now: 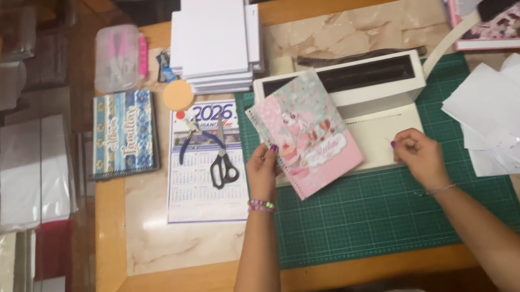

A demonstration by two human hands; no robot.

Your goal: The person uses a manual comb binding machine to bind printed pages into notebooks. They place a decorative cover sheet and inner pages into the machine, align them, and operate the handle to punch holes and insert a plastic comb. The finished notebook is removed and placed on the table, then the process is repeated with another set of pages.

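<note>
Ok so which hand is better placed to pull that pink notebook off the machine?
Left, probably. The left hand already grips the pink notebook at its spiral edge, while the right hand rests on the binding machine, clear of the cover.

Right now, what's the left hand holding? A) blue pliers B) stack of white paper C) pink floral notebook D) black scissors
C: the left hand grips the left edge of the pink floral notebook, tilted over the white binding machine; the black scissors lie untouched on the calendar.
</note>
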